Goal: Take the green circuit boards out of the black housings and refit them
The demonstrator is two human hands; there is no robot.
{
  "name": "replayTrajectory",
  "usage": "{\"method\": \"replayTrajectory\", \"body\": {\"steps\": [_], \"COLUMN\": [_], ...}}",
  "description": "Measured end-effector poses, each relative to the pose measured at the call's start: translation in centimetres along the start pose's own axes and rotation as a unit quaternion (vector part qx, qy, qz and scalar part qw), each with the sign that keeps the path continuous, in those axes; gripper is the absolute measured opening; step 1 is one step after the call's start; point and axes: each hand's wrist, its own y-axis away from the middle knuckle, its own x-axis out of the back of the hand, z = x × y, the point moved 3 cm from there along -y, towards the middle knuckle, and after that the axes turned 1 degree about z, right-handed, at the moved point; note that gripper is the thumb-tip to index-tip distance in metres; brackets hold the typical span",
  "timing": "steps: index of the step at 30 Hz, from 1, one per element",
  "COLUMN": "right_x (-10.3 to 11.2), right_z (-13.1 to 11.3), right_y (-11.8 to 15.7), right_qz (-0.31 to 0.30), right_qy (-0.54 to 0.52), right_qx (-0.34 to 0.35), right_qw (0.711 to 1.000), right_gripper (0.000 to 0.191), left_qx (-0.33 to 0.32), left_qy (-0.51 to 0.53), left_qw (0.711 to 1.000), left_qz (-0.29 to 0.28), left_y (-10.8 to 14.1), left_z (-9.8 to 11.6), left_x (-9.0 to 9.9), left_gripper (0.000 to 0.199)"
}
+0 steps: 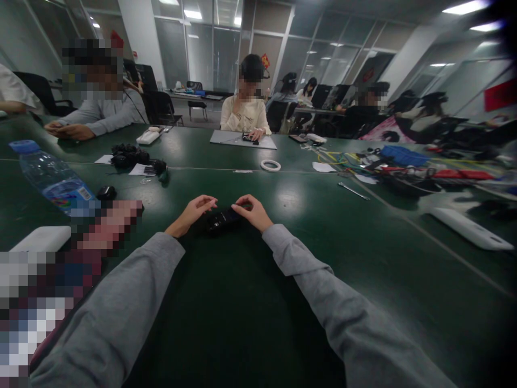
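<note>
A small dark black device [223, 220] with a few pale marks on its face lies on the green table in front of me; its exact kind is too dark to make out. My left hand [194, 213] hovers just beyond its left end, fingers loosely bent and thumb a little apart, with nothing visible in them. At the device's right end is my right hand [252, 211], its thumb and forefinger brought together in a pinch by the far edge. Whether something tiny sits between those fingertips cannot be seen.
To the left are a water bottle [60, 186], a small black case [106, 192] and a blurred-out reddish object [117, 215]. A tape roll [270, 165] lies ahead. Rightward are a wrench [353, 191], tangled cables [335, 157] and a long white object [470, 229]. People sit opposite.
</note>
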Motion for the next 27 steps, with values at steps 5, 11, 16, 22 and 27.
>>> {"method": "replayTrajectory", "body": {"steps": [5, 11, 16, 22, 27], "right_x": [1.1, 1.9, 1.8, 1.7, 1.4], "right_z": [0.3, -0.6, -1.8, -0.4, 0.5], "right_y": [-0.4, -0.8, -0.3, -0.6, -0.9], "right_qz": [0.092, 0.007, -0.173, -0.087, 0.015], "right_qy": [0.047, 0.018, 0.027, 0.040, 0.063], "right_qx": [0.022, -0.048, -0.100, -0.073, -0.042], "right_qw": [0.994, 0.999, 0.980, 0.993, 0.997], "right_gripper": [0.040, 0.048, 0.050, 0.039, 0.025], "left_qx": [0.012, 0.002, -0.014, -0.008, 0.004], "left_qy": [0.016, 0.015, 0.013, -0.017, -0.030], "left_qw": [0.999, 0.994, 0.992, 0.991, 0.987], "left_qz": [-0.047, -0.105, -0.121, -0.135, -0.160], "left_y": [0.6, 0.5, 0.4, 0.3, 0.4], "left_z": [0.7, 0.8, 0.5, 0.5, 0.7], "left_x": [0.0, -0.3, -0.2, -0.5, -0.8], "left_gripper": [0.043, 0.044, 0.045, 0.045, 0.035]}}
